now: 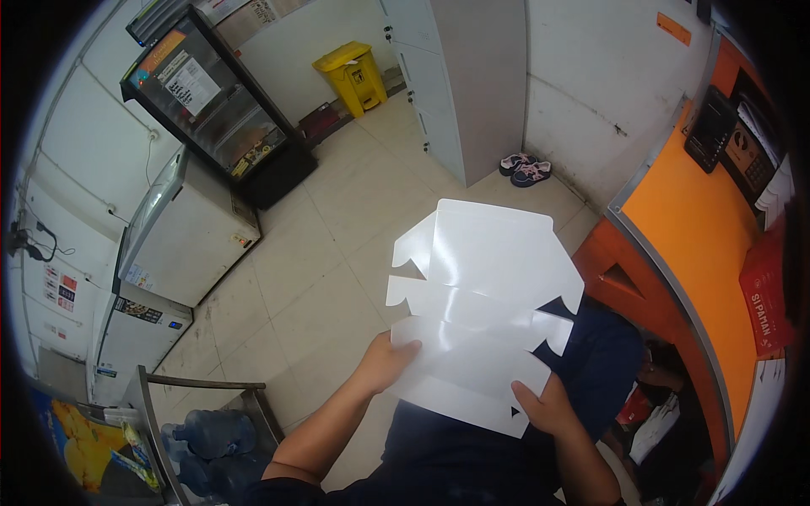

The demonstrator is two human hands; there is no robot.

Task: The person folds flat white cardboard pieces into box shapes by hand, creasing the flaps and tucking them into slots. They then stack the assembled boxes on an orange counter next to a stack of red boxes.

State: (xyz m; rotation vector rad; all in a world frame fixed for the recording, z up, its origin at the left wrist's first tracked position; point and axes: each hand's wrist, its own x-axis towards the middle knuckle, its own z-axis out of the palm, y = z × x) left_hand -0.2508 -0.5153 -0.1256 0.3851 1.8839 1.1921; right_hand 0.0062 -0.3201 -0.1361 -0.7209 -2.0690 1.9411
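Note:
A flat white die-cut carton blank with a glossy face, crease lines and notched side flaps spreads out above my lap. My left hand grips its left edge near the lower corner, thumb on top and the other fingers hidden beneath. On the lower right edge, my right hand pinches the sheet, thumb on the upper face beside a small triangular cutout. The blank is unfolded, its far end pointing away from me.
An orange desk curves along the right, carrying a black telephone and a red box. Grey lockers, shoes and a yellow bin stand ahead. Left are a glass-door fridge, chest freezers and water jugs.

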